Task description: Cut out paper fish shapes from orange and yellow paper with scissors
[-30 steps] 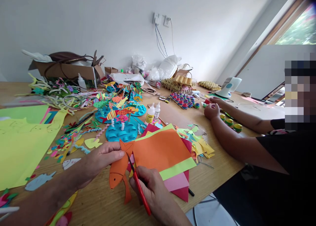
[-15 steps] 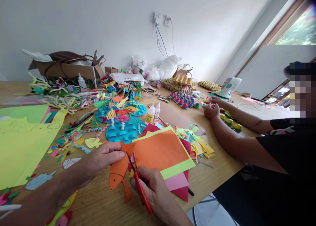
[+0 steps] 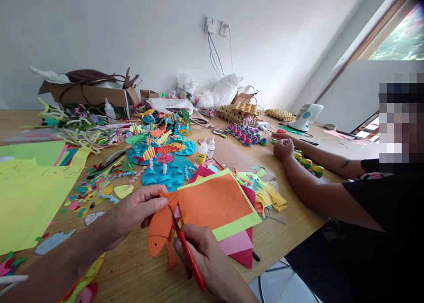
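My left hand point(image 3: 145, 206) pinches an orange paper fish point(image 3: 159, 228) near its tail, its head hanging down. Drawn lines mark its eye, gill and tail. My right hand point(image 3: 202, 250) is closed around red-handled scissors point(image 3: 190, 259), whose dark blades meet the fish's edge just below the tail. A loose strip of orange paper point(image 3: 171, 255) dangles beside the fish. Right behind the scissors lies a stack of coloured sheets, with an orange sheet point(image 3: 212, 201) on top of light green, pink and red ones.
Blue bases with paper fish point(image 3: 165, 172) stand behind my hands, beside glue bottles point(image 3: 201, 153). Pipe cleaners point(image 3: 79, 122) and yellow paper point(image 3: 36, 197) lie left, paper scraps point(image 3: 261, 188) right. Another person's arms point(image 3: 308, 192) rest on the table point(image 3: 278, 236) near painted egg-carton pieces point(image 3: 308, 164).
The fish has turned slightly in my left hand and shifted a little right. The scissors still sit at its edge. The other person's hands have moved slightly.
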Available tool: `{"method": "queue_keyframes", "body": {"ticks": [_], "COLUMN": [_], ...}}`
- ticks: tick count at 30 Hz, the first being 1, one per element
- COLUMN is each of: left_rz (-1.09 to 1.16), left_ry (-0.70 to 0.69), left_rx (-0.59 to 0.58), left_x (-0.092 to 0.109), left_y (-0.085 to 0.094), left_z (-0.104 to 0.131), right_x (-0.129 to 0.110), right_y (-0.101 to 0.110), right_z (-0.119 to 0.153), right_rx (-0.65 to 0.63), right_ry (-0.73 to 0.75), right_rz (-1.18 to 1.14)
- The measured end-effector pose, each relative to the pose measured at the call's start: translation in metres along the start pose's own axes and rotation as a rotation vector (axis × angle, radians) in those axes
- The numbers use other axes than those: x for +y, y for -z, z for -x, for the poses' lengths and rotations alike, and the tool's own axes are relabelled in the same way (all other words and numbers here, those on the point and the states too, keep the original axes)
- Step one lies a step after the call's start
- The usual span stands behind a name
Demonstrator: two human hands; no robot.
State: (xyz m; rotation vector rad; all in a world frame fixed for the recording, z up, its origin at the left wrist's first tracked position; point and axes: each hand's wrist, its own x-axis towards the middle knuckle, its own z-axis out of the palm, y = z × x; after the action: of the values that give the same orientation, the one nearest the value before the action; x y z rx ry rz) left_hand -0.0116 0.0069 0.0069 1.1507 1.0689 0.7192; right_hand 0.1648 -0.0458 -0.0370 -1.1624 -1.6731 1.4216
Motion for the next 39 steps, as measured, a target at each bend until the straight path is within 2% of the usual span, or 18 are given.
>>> {"method": "queue_keyframes", "body": {"ticks": [6,9,15,18,22,29,36,39], "left_rz": [0.139,0.186,0.134,0.061,-0.039,-0.172,-0.194,-0.178], "left_ry": [0.014,-0.005,-0.04,-0.078,-0.114,-0.149,-0.132,-0.134], "left_rx": [0.032,0.009,0.025,-0.023,-0.066,-0.018,0.027,-0.001], "left_x": [0.001,0.0,-0.006,-0.006,0.001,0.001,-0.002,-0.002], "left_y": [-0.007,-0.012,-0.016,-0.014,-0.013,-0.012,-0.018,-0.018], "left_z": [0.001,0.001,0.0,0.0,0.004,0.003,0.003,0.003], "right_x": [0.0,-0.003,-0.005,-0.001,0.001,-0.005,-0.002,-0.007], "right_y": [-0.01,-0.015,-0.022,-0.024,-0.023,-0.017,-0.018,-0.019], "right_z": [-0.003,-0.004,-0.005,-0.007,-0.008,-0.007,-0.009,-0.008], "right_rx": [-0.004,0.013,0.021,0.034,0.032,-0.005,-0.016,0.002], "right_ry": [-0.052,-0.054,-0.001,0.015,-0.007,-0.031,-0.007,0.006], "right_rz": [-0.244,-0.309,-0.423,-0.467,-0.448,-0.415,-0.43,-0.416]}}
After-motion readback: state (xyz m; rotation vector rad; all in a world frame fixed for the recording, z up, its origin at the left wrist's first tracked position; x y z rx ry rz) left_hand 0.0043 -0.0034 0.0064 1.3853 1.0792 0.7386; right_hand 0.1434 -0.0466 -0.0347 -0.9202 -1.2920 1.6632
